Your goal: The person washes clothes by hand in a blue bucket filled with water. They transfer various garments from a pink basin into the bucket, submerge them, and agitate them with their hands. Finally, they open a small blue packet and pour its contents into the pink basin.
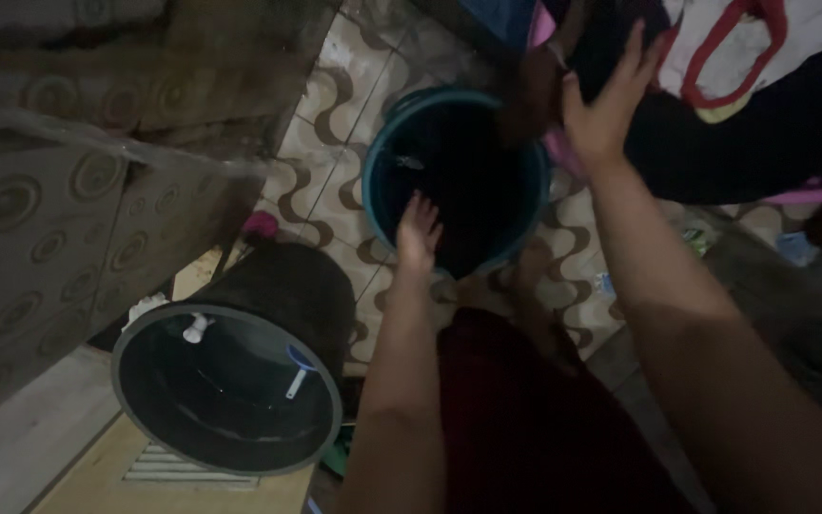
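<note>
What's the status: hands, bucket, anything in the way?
Left hand open on the blue bucket near rim. Right hand open, pressing the dark cloth in the laundry pile. Black barrel stands left, apart from the bucket.

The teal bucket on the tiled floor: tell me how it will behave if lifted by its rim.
The teal bucket looks like rigid plastic, so its rim should probably hold shape under the left hand resting on it. Its inside is too dark to show contents; it may be heavier than it looks. Lifted by one side only, it would likely tilt. The right hand is on dark cloth.
</note>
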